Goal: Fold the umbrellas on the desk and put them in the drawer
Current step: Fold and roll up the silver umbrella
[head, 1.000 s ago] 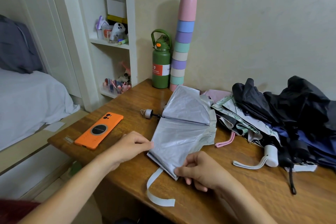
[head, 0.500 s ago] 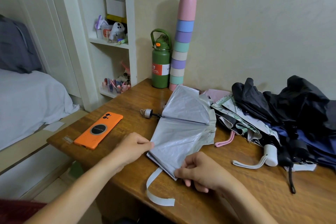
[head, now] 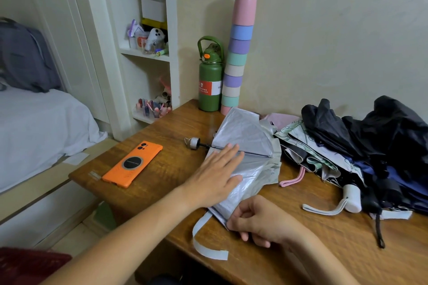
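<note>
Left hand, fingers straight, is pressing the silver umbrella flat; right hand is pinching its near corner. Pleats should be smoothed outward before rolling.

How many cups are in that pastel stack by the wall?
9 show: a tall pink cup on top, then blue, purple, mint, beige, purple, beige, mint, and pink at the desk, right of the green bottle. The silver umbrella may hide part.

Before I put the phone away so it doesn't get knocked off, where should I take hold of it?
Grip the orange phone across its two long edges, coming from above. It lies flat, camera side up, near the desk's left corner with bare wood along both edges, so fingers can close on its narrow width. The left hand, flat on the silver umbrella, is nearer.
</note>
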